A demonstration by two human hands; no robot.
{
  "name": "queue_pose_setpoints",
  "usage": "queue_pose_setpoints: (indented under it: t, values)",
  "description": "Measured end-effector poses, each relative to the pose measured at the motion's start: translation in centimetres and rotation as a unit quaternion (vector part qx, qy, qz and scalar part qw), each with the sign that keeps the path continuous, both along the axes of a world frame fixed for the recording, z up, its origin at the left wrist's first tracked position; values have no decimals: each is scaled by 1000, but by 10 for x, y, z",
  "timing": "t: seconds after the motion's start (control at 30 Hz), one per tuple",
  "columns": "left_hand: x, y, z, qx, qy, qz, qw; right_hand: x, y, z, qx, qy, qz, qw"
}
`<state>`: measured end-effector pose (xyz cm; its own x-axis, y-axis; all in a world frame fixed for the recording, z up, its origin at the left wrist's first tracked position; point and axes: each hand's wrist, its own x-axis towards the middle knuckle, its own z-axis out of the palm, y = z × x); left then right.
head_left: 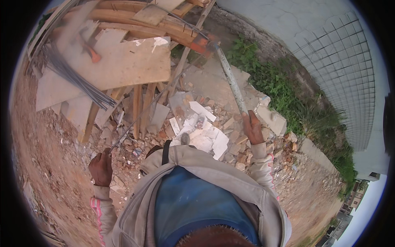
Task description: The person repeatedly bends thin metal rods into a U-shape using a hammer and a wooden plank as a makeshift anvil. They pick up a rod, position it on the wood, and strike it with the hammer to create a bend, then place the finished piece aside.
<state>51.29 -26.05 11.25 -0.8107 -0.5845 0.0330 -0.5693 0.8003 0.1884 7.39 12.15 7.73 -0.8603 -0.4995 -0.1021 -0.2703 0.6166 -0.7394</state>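
Observation:
My left hand [101, 168] is closed around the near end of a thin metal rod [142, 113]. The rod slants up and away to the right, toward an orange metal tool head [200, 44] on the timber. With my right hand [253, 128] I grip the lower end of a long, whitish, paint-stained pole [231, 80], whose upper end meets the orange head. Exactly how rod and head join is too small to tell. A second thin rod [181, 19] runs down to the orange head from the upper left.
A pale board [123, 61] on wooden beams [115, 17] carries a bundle of grey rods [78, 80] and an orange-handled tool [92, 53]. Broken brick and tile rubble [234, 140] covers the ground before me. Green plants [284, 90] and wire mesh [341, 70] line the wall at right.

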Motion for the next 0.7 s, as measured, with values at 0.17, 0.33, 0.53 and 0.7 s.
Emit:
queue_pose_setpoints:
  t: [0.17,0.33,0.53,0.7]
  values:
    - [1,-5,2,8,11,-11,1000,-10,3,-8,26,29,2,999]
    - [4,-11,3,46,15,-10,999,2,-12,13,60,-30,-28,997]
    - [1,-24,13,75,34,-21,996,40,-38,14,73,4,-79,994]
    - [-1,-42,11,94,65,-46,992,35,-34,6,104,20,-92,990]
